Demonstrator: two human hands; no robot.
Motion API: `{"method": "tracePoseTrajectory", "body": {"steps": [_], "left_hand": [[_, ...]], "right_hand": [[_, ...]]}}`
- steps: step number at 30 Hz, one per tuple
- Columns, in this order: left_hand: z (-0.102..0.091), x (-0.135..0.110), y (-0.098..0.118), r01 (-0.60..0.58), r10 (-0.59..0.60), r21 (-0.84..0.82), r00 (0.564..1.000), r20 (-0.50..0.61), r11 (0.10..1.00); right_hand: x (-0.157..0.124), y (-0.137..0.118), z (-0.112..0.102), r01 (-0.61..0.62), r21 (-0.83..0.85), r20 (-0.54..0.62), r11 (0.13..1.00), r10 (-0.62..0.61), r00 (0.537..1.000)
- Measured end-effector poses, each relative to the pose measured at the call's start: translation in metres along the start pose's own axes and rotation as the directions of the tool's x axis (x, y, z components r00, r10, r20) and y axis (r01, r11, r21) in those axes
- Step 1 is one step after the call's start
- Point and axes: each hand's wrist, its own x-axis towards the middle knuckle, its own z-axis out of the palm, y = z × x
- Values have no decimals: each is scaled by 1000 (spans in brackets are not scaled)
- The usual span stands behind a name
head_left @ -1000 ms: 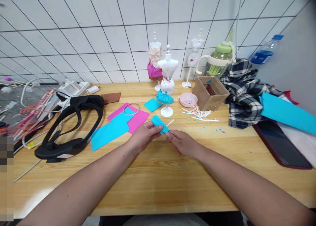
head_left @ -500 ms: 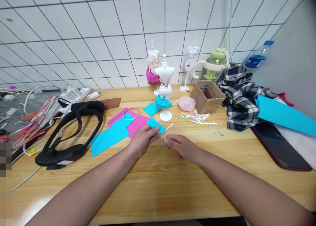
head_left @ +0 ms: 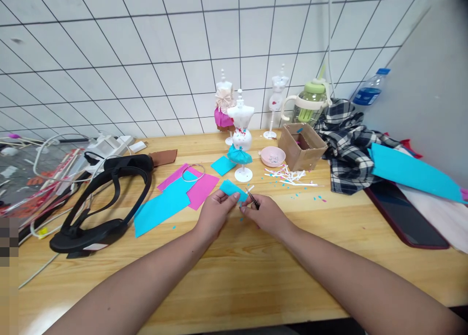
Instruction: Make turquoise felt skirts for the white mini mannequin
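My left hand (head_left: 215,209) pinches a small blue paper piece (head_left: 233,189) between thumb and fingers, over the wooden table. My right hand (head_left: 265,210) is close beside it, closed around slim dark tweezers (head_left: 253,198) that point up and to the left. The fingertips of my right hand are at the lower right corner of the blue piece; whether they grip it I cannot tell. Just behind my hands stands a white mini mannequin (head_left: 241,118) with a blue paper skirt (head_left: 239,154). A blue square (head_left: 223,166) lies to the left of its base.
Blue sheets (head_left: 163,206) and pink paper (head_left: 204,188) lie left, near a black headset strap frame (head_left: 106,203). Behind are two more mannequins (head_left: 224,101), a pink bowl (head_left: 272,157), white strips (head_left: 292,175) and a cardboard box (head_left: 302,147). Plaid cloth (head_left: 347,149) and a phone (head_left: 405,218) lie right.
The dark tweezers now show upright in my right hand, beside the blue paper piece. My left hand still holds that piece. The whole view has shifted slightly.
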Motion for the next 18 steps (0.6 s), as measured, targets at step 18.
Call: {"method": "tracePoseTrajectory", "body": {"steps": [18], "left_hand": [[-12, 9, 8, 150, -172, -296, 984, -51, 943]], "right_hand": [[-11, 1, 11, 67, 4, 172, 998, -67, 983]]}}
